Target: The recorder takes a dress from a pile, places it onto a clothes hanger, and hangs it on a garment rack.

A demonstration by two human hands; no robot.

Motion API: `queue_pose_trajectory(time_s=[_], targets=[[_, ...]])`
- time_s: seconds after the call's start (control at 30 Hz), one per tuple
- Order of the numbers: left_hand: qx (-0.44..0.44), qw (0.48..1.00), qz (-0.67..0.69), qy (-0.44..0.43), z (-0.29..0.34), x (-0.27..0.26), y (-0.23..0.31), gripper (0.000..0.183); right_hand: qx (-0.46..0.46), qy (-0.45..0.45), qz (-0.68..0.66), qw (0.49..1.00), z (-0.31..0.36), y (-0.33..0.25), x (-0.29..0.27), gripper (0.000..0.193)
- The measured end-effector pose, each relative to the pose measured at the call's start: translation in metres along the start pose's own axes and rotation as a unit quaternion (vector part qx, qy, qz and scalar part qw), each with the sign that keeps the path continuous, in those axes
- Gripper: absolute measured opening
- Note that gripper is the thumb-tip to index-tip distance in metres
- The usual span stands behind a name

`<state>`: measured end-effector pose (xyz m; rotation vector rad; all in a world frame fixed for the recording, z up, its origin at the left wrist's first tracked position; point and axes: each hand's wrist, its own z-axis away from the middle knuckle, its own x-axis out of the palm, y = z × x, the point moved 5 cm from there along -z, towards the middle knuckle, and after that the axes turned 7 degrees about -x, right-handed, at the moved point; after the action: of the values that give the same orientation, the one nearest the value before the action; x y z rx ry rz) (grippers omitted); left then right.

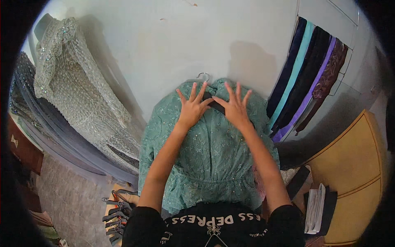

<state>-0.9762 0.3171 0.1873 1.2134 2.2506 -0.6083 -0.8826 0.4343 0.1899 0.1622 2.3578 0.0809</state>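
Note:
A green embroidered dress (210, 152) with small pale beads is in front of me, its neckline at the far end. Inside the neckline shows part of a dark hanger (217, 107), and its metal hook (203, 75) sticks out beyond the collar. On the left side of the neckline, my left hand (192, 108) lies with fingers spread over the fabric. My right hand (236, 106) rests likewise on the right side, fingers apart. Both thumbs point inward, close to the neckline and the hanger. Neither hand grips anything.
At left hang a white beaded dress (78, 86) and a grey-blue gown (53, 119). Several empty hangers (117, 216) sit at lower left. Strips of coloured fabric (302, 76) hang from a wire rack at right, above a yellow-brown panel (349, 173) and folded white cloth (316, 210).

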Motion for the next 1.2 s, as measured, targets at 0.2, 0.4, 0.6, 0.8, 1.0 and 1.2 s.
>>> queue_pose_trajectory(time_s=[0.2,0.4,0.6,0.8,1.0,1.2], targets=[[-0.013,0.999,0.032,-0.004,-0.004,0.002,0.001,0.039,-0.093,-0.069,0.031,0.993,-0.028,0.018,0.011,0.035],[0.003,1.0,0.008,-0.021,-0.003,0.008,0.0,0.035,-0.192,-0.107,0.053,0.974,-0.02,0.024,0.021,0.014],[0.04,0.998,0.052,-0.009,-0.006,0.001,0.01,0.039,-0.188,0.007,0.014,0.982,0.001,0.042,-0.007,0.002],[0.051,0.999,0.002,-0.002,-0.009,0.005,0.005,0.035,-0.17,0.052,0.049,0.983,0.026,0.065,-0.035,0.007],[0.03,0.999,-0.004,0.012,-0.009,0.005,0.0,0.034,-0.107,0.055,0.091,0.989,0.073,0.105,-0.081,0.019],[0.028,0.998,-0.039,0.031,-0.007,0.014,0.001,0.034,-0.076,0.069,0.109,0.989,0.102,0.112,-0.12,0.013]])
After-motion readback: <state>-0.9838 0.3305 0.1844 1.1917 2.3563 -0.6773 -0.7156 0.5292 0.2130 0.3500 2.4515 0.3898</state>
